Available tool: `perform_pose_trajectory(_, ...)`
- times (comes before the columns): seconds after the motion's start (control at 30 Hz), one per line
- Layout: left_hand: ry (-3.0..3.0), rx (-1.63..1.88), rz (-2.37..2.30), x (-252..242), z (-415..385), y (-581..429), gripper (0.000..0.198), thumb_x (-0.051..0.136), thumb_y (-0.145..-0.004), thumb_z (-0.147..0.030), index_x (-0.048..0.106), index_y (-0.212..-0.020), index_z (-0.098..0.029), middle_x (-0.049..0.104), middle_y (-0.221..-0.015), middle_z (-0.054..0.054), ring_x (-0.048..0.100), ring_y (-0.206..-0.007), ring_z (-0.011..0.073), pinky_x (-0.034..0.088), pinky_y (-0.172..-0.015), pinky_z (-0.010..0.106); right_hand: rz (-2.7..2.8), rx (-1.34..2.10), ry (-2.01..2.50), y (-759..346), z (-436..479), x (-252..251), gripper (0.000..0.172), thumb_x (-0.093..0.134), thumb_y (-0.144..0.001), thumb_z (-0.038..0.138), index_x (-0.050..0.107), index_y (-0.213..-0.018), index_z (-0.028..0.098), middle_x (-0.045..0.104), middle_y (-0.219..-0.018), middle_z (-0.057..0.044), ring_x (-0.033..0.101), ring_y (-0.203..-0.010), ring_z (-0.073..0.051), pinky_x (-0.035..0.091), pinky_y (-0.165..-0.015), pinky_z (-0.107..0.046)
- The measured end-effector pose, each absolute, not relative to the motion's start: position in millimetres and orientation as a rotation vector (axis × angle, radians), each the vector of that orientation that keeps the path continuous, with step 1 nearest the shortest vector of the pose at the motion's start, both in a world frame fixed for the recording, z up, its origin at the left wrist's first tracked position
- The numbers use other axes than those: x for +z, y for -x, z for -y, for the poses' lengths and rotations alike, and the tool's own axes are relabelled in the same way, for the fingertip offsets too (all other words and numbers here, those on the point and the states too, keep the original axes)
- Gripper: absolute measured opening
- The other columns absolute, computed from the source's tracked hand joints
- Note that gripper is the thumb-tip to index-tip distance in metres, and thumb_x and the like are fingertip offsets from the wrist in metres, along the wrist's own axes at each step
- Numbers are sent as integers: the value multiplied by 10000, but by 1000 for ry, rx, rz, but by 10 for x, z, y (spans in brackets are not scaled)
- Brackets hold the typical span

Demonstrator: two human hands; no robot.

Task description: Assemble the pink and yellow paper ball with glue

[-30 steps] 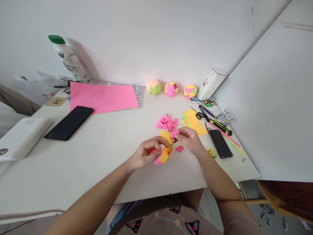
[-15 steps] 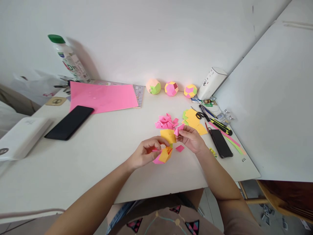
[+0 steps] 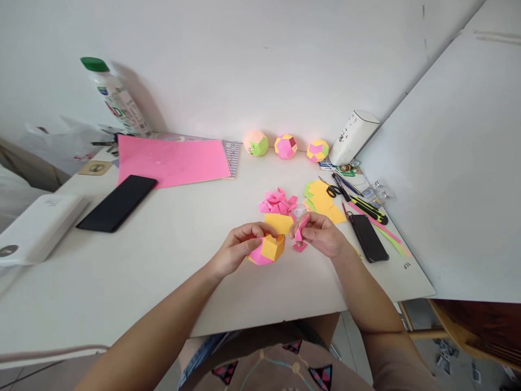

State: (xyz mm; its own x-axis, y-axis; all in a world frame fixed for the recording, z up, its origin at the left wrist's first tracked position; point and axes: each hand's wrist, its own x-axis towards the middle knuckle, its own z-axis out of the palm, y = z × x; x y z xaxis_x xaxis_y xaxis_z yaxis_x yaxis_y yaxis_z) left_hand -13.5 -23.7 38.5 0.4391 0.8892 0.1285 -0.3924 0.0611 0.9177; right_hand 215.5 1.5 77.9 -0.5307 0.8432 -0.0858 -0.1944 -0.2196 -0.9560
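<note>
My left hand grips a partly built paper ball of pink and yellow folded pieces, with an opening on its upper side. Between the thumb and fingers of my right hand is a small folded pink paper piece, held apart from the ball at its right. A yellow paper sheet lies just behind the ball. Under my right fingertips another pink piece rests on the table. Beyond them is a heap of pink folded pieces.
Three finished paper balls stand along the wall. Yellow and green paper, scissors, a cutter and a black phone lie at right. At left are pink sheets, a dark phone and a bottle.
My left hand has lifted and tilted the paper ball, with its fingers now around its upper edge. My right hand has lowered slightly and turned the pink piece more upright.
</note>
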Motion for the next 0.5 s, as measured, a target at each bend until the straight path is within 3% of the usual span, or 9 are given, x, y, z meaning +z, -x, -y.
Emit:
perform_pose_trajectory(0.3, -1122, 978, -598, 376, 225, 155, 99, 591, -783, -272, 577, -751, -180, 565, -1139, 95, 471, -1149, 267, 388, -920, 368, 1598, 1810, 801, -2165, 40, 805, 142, 712, -757, 281, 636, -800, 169, 692, -792, -54, 627, -764, -164, 514, -715, -343)
perform_pose_trajectory(0.5, -1088, 891, -600, 390, 202, 152, 119, 595, -758, -275, 575, -715, -165, 579, -1080, 97, 523, -1023, 246, 416, -856, 352, 1605, 1913, 795, -2179, 38, 784, 144, 709, -760, 266, 632, -809, 155, 691, -819, -63, 636, -786, -164, 528, -700, -333)
